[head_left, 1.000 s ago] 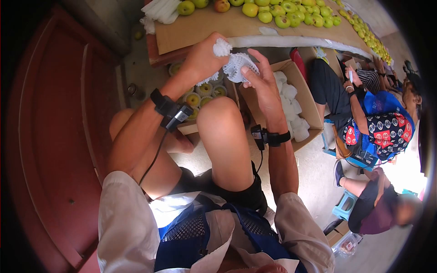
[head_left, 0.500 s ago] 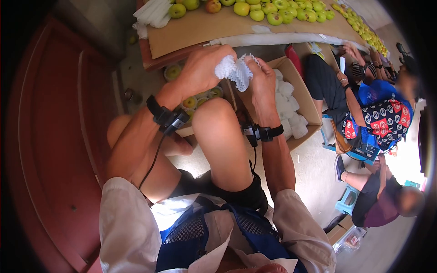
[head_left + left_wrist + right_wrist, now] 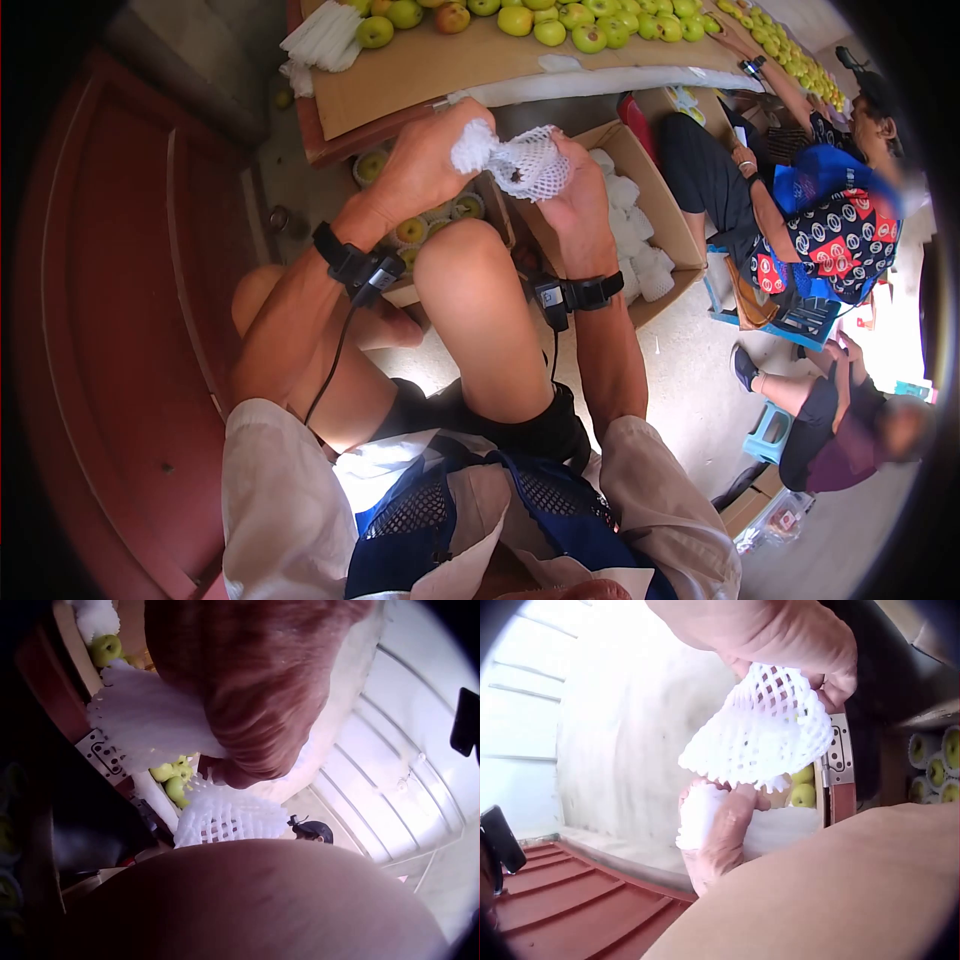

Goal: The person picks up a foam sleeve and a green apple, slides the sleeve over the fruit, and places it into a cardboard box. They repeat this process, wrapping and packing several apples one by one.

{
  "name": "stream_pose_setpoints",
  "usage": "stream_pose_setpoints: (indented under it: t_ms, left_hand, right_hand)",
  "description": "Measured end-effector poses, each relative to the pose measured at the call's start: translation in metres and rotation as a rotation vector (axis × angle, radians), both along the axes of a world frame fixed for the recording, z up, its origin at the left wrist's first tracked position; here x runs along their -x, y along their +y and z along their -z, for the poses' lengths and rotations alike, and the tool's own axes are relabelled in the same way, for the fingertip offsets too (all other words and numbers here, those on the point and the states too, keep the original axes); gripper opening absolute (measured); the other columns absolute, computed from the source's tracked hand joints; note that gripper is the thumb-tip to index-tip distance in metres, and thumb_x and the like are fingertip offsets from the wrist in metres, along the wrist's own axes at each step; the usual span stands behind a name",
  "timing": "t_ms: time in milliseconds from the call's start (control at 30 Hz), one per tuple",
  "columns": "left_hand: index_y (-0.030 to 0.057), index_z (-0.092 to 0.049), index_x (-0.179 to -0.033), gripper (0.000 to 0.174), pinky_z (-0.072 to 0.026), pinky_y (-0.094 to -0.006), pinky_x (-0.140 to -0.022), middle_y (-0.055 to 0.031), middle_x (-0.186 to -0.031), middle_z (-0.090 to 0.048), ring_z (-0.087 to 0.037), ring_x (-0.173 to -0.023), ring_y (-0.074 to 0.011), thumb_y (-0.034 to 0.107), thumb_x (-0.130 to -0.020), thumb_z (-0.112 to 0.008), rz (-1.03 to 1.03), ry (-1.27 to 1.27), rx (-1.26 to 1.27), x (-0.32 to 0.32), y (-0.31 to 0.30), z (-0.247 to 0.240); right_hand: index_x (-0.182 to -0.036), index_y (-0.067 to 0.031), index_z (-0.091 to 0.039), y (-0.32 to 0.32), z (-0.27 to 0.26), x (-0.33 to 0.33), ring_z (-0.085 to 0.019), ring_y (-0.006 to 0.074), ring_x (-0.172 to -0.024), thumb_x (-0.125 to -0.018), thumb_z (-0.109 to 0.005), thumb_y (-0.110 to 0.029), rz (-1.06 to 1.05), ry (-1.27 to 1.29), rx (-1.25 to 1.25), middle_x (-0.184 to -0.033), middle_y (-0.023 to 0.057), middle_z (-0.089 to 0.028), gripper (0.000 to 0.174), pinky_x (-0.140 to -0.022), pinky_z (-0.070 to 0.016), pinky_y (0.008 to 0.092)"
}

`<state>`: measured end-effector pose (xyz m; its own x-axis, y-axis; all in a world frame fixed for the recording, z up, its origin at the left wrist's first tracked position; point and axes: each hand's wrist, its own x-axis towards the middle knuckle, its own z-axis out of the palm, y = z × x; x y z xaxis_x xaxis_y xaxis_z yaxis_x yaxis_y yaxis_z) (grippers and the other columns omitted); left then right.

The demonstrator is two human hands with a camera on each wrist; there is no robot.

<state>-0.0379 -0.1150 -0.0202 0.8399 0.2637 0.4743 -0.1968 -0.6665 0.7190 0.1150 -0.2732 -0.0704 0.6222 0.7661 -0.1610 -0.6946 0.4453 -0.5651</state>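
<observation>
My left hand grips a bunched white foam fruit net, which pokes out past the fingers. In the left wrist view its flattened tail, a foam sleeve, hangs from the fist. Opposite it, my right hand holds a second foam net spread into a cup, its mesh opened wide. Seen from the right wrist, the fingers curl at the rim of this foam net, and the left hand is close below it. Both hands are above my knees, at the table's front edge.
Green apples and a stack of foam nets lie on the cardboard-covered table. Below stand a box of netted apples and a carton of white foam nets. People sit at the right; a red door is at left.
The right hand went from spread fingers to pinching the foam net, which bunched up and now stands wide open. The left hand kept its grip. The neighbouring person's arm now reaches to the apples.
</observation>
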Motion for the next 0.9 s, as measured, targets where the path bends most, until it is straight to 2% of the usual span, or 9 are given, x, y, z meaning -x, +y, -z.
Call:
stream_pose_setpoints:
  t_ms: [67,133,233,333,467,667,767,833,900]
  left_hand:
    - [0.0049,-0.06,-0.11,0.031,-0.0523,-0.0348,-0.081,-0.0111,-0.096,-0.068,-0.066,-0.088,-0.0245,0.001,-0.082,-0.072,-0.047,0.002,0.138,-0.002,-0.002,0.003]
    - [0.0056,-0.061,-0.111,0.031,-0.0532,-0.0352,-0.078,-0.0134,-0.094,-0.07,-0.068,-0.085,-0.0241,0.008,-0.082,-0.074,-0.131,-0.015,0.224,-0.008,0.003,0.01]
    - [0.0017,-0.062,-0.113,0.036,-0.0533,-0.0317,-0.079,-0.0094,-0.095,-0.07,-0.065,-0.085,-0.0174,0.011,-0.08,-0.075,-0.248,0.014,0.411,-0.017,0.019,0.025]
    - [0.0024,-0.062,-0.104,0.023,-0.051,-0.0276,-0.07,-0.0037,-0.089,-0.067,-0.061,-0.076,-0.0119,0.007,-0.085,-0.074,-0.251,-0.014,0.637,-0.021,0.029,0.03]
    - [0.0017,-0.062,-0.101,0.021,-0.0503,-0.0278,-0.067,-0.0051,-0.085,-0.066,-0.062,-0.073,-0.013,0.007,-0.085,-0.074,-0.288,0.009,0.745,-0.023,0.03,0.026]
    - [0.0016,-0.062,-0.099,0.019,-0.0513,-0.0291,-0.066,-0.0055,-0.083,-0.066,-0.063,-0.073,-0.0143,0.005,-0.084,-0.072,-0.274,0.036,0.786,-0.027,0.027,0.024]
    - [0.0013,-0.062,-0.098,0.017,-0.0515,-0.0296,-0.066,-0.0064,-0.083,-0.066,-0.063,-0.072,-0.0152,0.005,-0.084,-0.071,-0.258,0.066,0.802,-0.025,0.028,0.025]
    - [0.0009,-0.063,-0.096,0.014,-0.0516,-0.0301,-0.066,-0.0073,-0.083,-0.066,-0.063,-0.071,-0.016,0.005,-0.084,-0.07,-0.229,0.082,0.81,-0.023,0.03,0.021]
    - [-0.0002,-0.064,-0.095,0.012,-0.0526,-0.0312,-0.067,-0.0088,-0.084,-0.067,-0.064,-0.072,-0.0175,0.005,-0.085,-0.067,-0.183,0.122,0.931,-0.021,0.028,0.014]
  right_hand:
    - [-0.114,-0.0007,-0.061,0.002,0.002,0.001,-0.067,0.0262,-0.102,-0.102,-0.057,-0.017,0.041,-0.119,0.03,-0.109,0.0124,-0.068,0.02,-0.096,-0.0538,0.0429]
    - [-0.117,-0.0017,-0.059,0.004,-0.003,0.003,-0.066,0.0255,-0.105,-0.103,-0.057,-0.019,0.019,-0.076,-0.013,-0.113,0.0112,-0.067,0.023,-0.097,-0.0525,0.0418]
    - [-0.123,-0.0031,-0.058,0.002,-0.027,0.015,-0.064,0.023,-0.108,-0.104,-0.057,-0.024,0.018,-0.142,-0.018,-0.118,0.0088,-0.066,0.028,-0.095,-0.0509,0.0381]
    - [-0.128,-0.0037,-0.056,-0.001,-0.031,0.024,-0.063,0.0208,-0.11,-0.103,-0.06,-0.027,0.061,-0.288,0.097,-0.119,0.0071,-0.065,0.034,-0.089,-0.049,0.0341]
    - [-0.127,-0.0024,-0.055,-0.001,-0.023,0.028,-0.063,0.0204,-0.109,-0.099,-0.068,-0.028,0.101,-0.351,0.225,-0.115,0.0058,-0.063,0.041,-0.083,-0.0471,0.0324]
    - [-0.117,-0.0027,-0.058,0.001,-0.025,0.027,-0.067,0.0225,-0.102,-0.097,-0.069,-0.021,-0.031,-0.303,0.334,-0.113,0.0074,-0.063,0.029,-0.071,-0.0514,0.0306]
    - [-0.112,-0.0024,-0.06,0.0,-0.02,0.023,-0.068,0.0235,-0.1,-0.095,-0.067,-0.012,-0.013,-0.29,0.296,-0.109,0.0084,-0.066,0.021,-0.067,-0.0524,0.0293]
    - [-0.111,-0.0026,-0.061,-0.002,-0.012,0.017,-0.068,0.0215,-0.097,-0.094,-0.065,-0.007,0.069,-0.274,0.275,-0.105,0.0075,-0.068,0.018,-0.069,-0.0527,0.0293]
    - [-0.111,-0.0032,-0.062,-0.002,-0.004,0.012,-0.067,0.0187,-0.093,-0.093,-0.063,-0.004,0.136,-0.293,0.255,-0.103,0.0063,-0.069,0.017,-0.07,-0.0529,0.0292]
